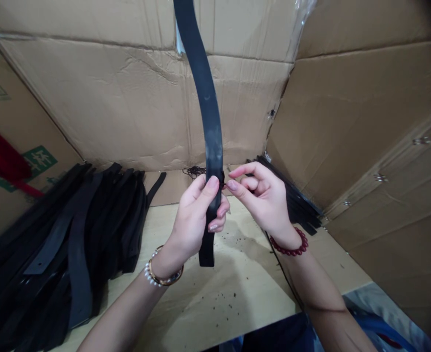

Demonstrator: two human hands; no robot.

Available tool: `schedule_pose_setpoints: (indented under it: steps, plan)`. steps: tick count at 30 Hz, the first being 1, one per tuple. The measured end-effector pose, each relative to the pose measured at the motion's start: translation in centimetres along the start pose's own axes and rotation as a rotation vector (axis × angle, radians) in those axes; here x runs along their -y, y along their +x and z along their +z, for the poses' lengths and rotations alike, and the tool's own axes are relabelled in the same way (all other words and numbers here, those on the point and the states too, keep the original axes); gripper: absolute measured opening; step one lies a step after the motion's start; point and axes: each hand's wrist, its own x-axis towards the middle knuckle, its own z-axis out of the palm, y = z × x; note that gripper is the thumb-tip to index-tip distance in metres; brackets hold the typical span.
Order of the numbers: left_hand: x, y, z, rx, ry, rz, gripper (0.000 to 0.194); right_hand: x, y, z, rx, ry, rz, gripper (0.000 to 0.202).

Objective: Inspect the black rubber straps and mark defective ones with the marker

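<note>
A long black rubber-like strip [208,117] runs upright from the top of the view down past my hands, its lower end hanging above the table. My left hand [196,215] is closed around it, thumb on the front face and fingers wrapped behind. Close to the strip's right edge, my right hand [261,195] makes a pinch with thumb and forefinger. A small dark bit [223,179] shows at that edge by the fingertips. What the right fingers hold is too small to make out.
A big heap of black strips [79,230] lies at left; more strips [303,210] lie at right. Cardboard walls [127,102] enclose the table [186,308]. Dark crumbs [222,296] dot its surface. A tangle of black cord [193,171] lies at the back. Red material [2,151] hangs far left.
</note>
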Motion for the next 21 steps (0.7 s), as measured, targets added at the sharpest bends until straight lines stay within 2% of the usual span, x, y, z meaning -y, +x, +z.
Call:
schedule_pose_setpoints:
  steps: [2,7,14,18,21]
  plan:
    - [-0.2,0.0,-0.2,0.027,0.015,0.016,0.021,0.2,0.2,-0.2,0.013,0.067,0.051,0.019]
    - [-0.6,0.0,-0.9,0.236,-0.02,-0.096,0.032,0.0,0.5,-0.5,0.148,0.244,0.166,0.025]
    - [0.1,0.1,-1.4,0.349,-0.213,-0.27,0.047,-1.0,1.0,-0.6,0.377,0.472,0.281,0.028]
    - [-0.1,0.0,-1.3,0.308,-0.085,-0.24,0.051,-0.9,1.1,-0.7,0.39,0.493,0.261,0.025]
    - [-0.6,-0.3,-0.8,0.228,0.042,-0.187,0.044,-1.0,1.0,-0.6,0.358,0.508,0.264,0.027]
